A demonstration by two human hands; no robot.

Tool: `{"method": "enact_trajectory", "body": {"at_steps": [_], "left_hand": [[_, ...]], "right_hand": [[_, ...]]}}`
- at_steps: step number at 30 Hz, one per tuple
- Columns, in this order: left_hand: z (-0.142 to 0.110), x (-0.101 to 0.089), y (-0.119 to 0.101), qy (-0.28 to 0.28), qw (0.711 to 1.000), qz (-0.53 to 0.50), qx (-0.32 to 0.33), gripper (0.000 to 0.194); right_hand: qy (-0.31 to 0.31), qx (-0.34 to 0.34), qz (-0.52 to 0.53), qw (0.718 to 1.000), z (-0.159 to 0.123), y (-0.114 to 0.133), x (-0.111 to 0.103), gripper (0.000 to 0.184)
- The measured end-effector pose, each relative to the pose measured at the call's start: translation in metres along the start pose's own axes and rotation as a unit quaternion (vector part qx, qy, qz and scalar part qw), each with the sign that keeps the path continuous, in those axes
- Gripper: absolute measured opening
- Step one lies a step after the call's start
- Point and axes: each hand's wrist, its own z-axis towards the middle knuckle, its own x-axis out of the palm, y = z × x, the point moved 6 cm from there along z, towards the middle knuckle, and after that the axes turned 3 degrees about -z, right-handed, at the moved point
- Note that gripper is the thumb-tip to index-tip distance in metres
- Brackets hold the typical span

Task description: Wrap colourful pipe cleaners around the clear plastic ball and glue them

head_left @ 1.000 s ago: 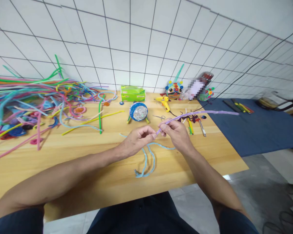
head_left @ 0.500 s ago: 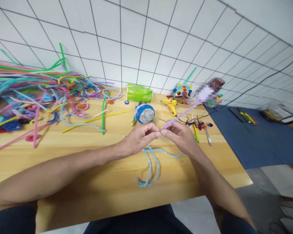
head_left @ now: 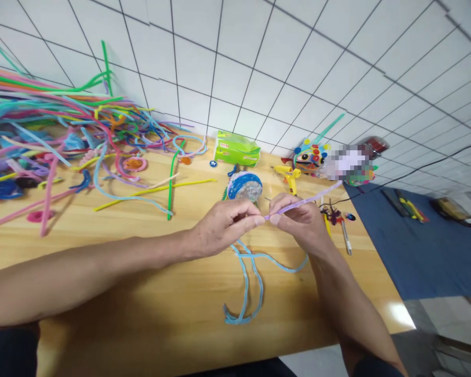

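Note:
A purple pipe cleaner [head_left: 312,199] is pinched at its near end between my two hands, its far end slanting up to the right. My left hand [head_left: 230,225] closes thumb and forefinger on the tip. Right beside it, my right hand [head_left: 298,217] grips the same stem a little farther along. Beneath the hands, light blue pipe cleaners [head_left: 261,283] lie bent and crossed on the wooden table [head_left: 160,303]. Just beyond my left hand sits a round blue-wrapped piece [head_left: 245,188] with a silvery grey face.
A tangled heap of coloured pipe cleaners [head_left: 63,99] spreads at the left. By the tiled wall stand a green tissue pack [head_left: 236,149] and a decorated figure [head_left: 310,156]. A yellow glue gun [head_left: 291,177], a pen [head_left: 346,238] and a dark blue mat [head_left: 424,251] are to the right.
The camera view has turned, so the scene looks shifted. The fingers of my hands have come closer on the purple pipe cleaner, which now slants less steeply.

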Motion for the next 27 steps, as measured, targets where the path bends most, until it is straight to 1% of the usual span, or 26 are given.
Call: {"method": "enact_trajectory", "body": {"at_steps": [1, 2, 3, 5, 7, 8, 9, 11, 13, 16, 22, 27], "left_hand": [[0.002, -0.007, 0.002, -0.021, 0.999, 0.029, 0.033, 0.021], [0.004, -0.015, 0.006, -0.051, 0.994, 0.063, 0.074, 0.022], [0.007, -0.022, 0.013, -0.077, 0.987, 0.1, 0.104, 0.032], [0.016, -0.031, 0.038, -0.094, 0.976, 0.161, 0.113, 0.061], [0.025, -0.035, 0.069, -0.081, 0.976, 0.183, 0.089, 0.08], [0.029, -0.035, 0.082, -0.067, 0.978, 0.179, 0.082, 0.083], [0.032, -0.033, 0.092, -0.05, 0.981, 0.169, 0.075, 0.082], [0.033, -0.028, 0.105, -0.02, 0.987, 0.145, 0.074, 0.078], [0.03, -0.023, 0.108, -0.004, 0.989, 0.127, 0.081, 0.074], [0.026, -0.02, 0.105, -0.009, 0.989, 0.115, 0.092, 0.072], [0.024, -0.022, 0.105, -0.022, 0.991, 0.095, 0.09, 0.073], [0.023, -0.02, 0.105, -0.019, 0.991, 0.096, 0.092, 0.074]], "right_hand": [[-0.02, -0.003, 0.001, 1.0, 0.005, -0.002, -0.002, 0.016], [-0.046, -0.004, -0.001, 0.999, 0.011, -0.005, -0.004, 0.014], [-0.075, -0.002, -0.004, 0.997, 0.017, -0.009, -0.007, 0.013], [-0.127, 0.011, -0.009, 0.992, 0.029, -0.02, -0.01, 0.012], [-0.156, 0.026, -0.015, 0.987, 0.04, -0.034, -0.011, 0.014], [-0.16, 0.033, -0.02, 0.986, 0.045, -0.04, -0.01, 0.014], [-0.159, 0.039, -0.026, 0.986, 0.05, -0.046, -0.009, 0.015], [-0.148, 0.056, -0.032, 0.987, 0.057, -0.056, -0.005, 0.014], [-0.141, 0.075, -0.027, 0.987, 0.06, -0.064, -0.001, 0.013], [-0.137, 0.09, -0.025, 0.986, 0.06, -0.069, 0.002, 0.014], [-0.112, 0.089, -0.041, 0.989, 0.053, -0.07, 0.007, 0.009], [-0.118, 0.089, -0.054, 0.988, 0.053, -0.07, 0.006, 0.011]]}}
